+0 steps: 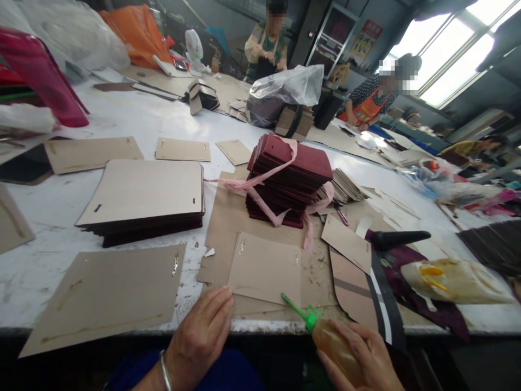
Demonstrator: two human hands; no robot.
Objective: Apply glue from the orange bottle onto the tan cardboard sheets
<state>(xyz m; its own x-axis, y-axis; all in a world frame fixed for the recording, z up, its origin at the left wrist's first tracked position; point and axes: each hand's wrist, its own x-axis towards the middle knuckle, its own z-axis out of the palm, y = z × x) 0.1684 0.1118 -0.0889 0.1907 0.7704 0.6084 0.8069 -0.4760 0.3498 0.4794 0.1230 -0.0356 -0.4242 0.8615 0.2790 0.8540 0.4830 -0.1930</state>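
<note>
Our right hand (pixel 358 353) was clenched around a glue bottle (pixel 331 342) at the desk's (pixel 122 117) near edge, green nozzle (pixel 299 311) aimed at a cardboard panel (pixel 264 269). Our left hand (pixel 201 339) lay released, fingertips (pixel 222 298) pressing the panel's near-left corner. We judged the panel light, stiff and flat, best pinned by a corner; the bottle soft, squeezable, likely tacky, best gripped mid-body. A maroon stack (pixel 288 179) sat behind it.

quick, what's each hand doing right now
Left hand: open, fingertips on the near edge of the cardboard sheet.
Right hand: closed around a glue bottle, green nozzle toward the sheet.
</note>
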